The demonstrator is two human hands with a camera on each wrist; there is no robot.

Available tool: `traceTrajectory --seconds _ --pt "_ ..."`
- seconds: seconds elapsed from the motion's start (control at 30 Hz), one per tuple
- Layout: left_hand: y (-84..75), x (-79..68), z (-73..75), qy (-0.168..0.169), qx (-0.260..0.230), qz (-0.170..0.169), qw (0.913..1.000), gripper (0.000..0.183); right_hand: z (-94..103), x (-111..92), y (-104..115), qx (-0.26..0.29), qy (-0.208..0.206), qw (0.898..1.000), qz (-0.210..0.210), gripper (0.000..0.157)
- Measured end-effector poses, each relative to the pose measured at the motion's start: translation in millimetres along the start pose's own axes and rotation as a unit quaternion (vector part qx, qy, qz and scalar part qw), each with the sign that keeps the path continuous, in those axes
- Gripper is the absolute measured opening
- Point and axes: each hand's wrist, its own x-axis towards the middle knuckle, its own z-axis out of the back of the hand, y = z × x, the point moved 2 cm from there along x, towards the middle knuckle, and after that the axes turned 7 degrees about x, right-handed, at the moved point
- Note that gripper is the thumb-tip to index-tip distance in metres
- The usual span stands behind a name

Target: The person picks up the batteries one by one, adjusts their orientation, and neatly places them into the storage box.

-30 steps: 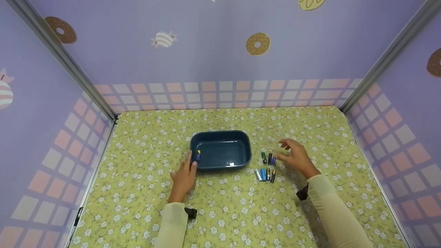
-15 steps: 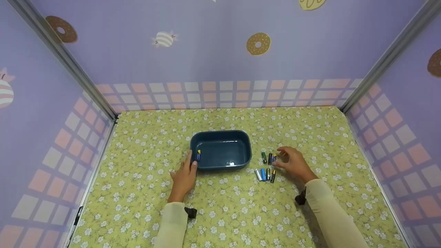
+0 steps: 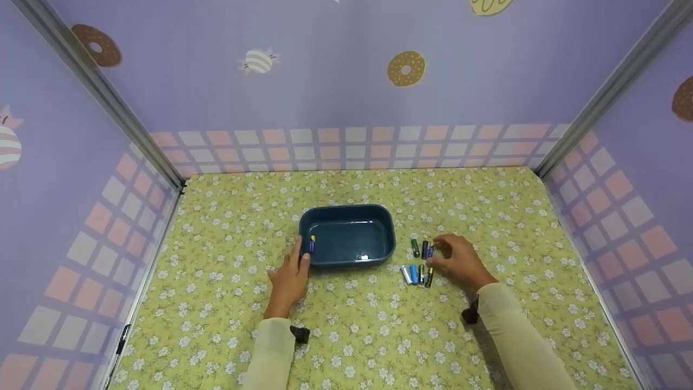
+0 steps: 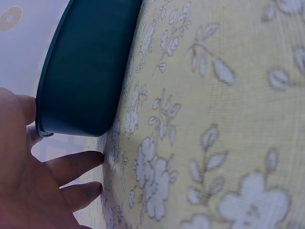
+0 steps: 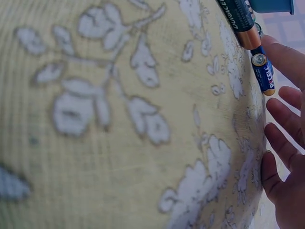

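A dark blue-green basin [image 3: 346, 260] stands mid-table with one blue battery [image 3: 312, 245] at its left end. My left hand [image 3: 289, 277] touches the basin's near left corner; its thumb and index finger lie along the rim, the other fingers straight. Right of the basin, my right hand [image 3: 459, 261] pinches a blue battery [image 5: 263, 74] lengthwise, with thumb and index finger at its ends. Beside it lie a black battery [image 3: 425, 249] and a green one [image 3: 414, 247]. A nearer row holds a silver battery [image 3: 406, 275], a light blue one [image 3: 414, 274] and two dark ones [image 3: 429, 277].
A yellow-green floral cloth [image 3: 346, 336] covers the table. Lilac panels [image 3: 335, 81] with pink and white checks enclose its back and sides. Metal posts [image 3: 601, 92] stand at the back corners.
My right hand has come down and nearer to me onto the blue battery, and its thumb and index finger have closed at its ends. My left hand and the basin have stayed put.
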Motion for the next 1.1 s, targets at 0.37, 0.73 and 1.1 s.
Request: traceTrajectory --seconds 0.37,0.73,1.1 --pt "-0.3 -1.4 -0.1 -0.005 -0.006 0.002 1.0 0.064 -4.6 0.9 -4.6 -0.001 -0.016 1.0 0.014 0.064" --pt "0.1 -0.7 -1.1 -0.007 -0.004 -0.002 1.0 0.063 -6.6 1.0 -5.8 -0.025 -0.022 0.999 0.004 0.062" --pt "1.0 -0.1 -0.7 -0.006 -0.008 -0.001 0.9999 0.063 -6.9 1.1 -3.0 -0.023 -0.023 0.999 -0.002 0.056"
